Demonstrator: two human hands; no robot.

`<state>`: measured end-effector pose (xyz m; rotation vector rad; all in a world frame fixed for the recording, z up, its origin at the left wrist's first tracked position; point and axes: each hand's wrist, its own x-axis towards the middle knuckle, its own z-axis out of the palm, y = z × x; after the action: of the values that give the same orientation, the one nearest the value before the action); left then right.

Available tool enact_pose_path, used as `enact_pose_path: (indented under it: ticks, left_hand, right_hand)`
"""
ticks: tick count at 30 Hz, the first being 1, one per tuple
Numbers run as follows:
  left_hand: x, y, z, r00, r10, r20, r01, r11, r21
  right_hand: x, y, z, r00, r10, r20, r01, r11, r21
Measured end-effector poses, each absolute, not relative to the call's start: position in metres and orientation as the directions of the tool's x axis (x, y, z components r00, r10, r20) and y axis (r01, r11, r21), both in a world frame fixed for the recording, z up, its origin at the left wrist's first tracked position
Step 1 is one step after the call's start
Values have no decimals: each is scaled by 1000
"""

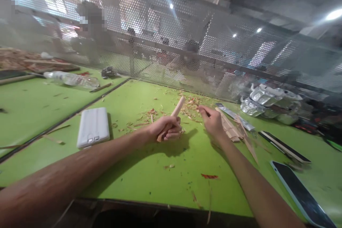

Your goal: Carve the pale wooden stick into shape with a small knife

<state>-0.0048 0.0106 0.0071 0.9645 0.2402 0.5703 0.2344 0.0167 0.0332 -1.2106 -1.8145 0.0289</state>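
Note:
My left hand (167, 128) is closed around a pale, round wooden stick (178, 107) above the green table. The stick tilts up and away to the right, and a short end shows below the fist. Over to the right, my right hand (213, 119) has its thumb and fingers drawn together; what they pinch, if anything, is too small to make out. Wood shavings (191, 105) lie scattered on the table beyond and between both hands. Thin wooden strips (229, 128) rest just right of my right hand.
A white box-like device (93, 127) sits left on the green table (149, 181). At right are a phone (300, 192), a dark flat bar (284, 146) and crumpled silvery packaging (269, 101). A plastic bottle (72, 79) lies at far left. A perforated metal screen (160, 53) borders the back; people are behind it.

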Motion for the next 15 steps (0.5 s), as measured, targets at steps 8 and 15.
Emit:
enact_pose_path:
  ticks: [8,15]
  left_hand:
    - [-3,6,7,882,471,17,-304,540,785]
    - [-5,3,11,882,470,-32,-263,547,795]
  right_hand:
    - [188,-11,31,-436,587,682,641,735,-224]
    - [188,-16,28,-485,588,647,690,712,-130]
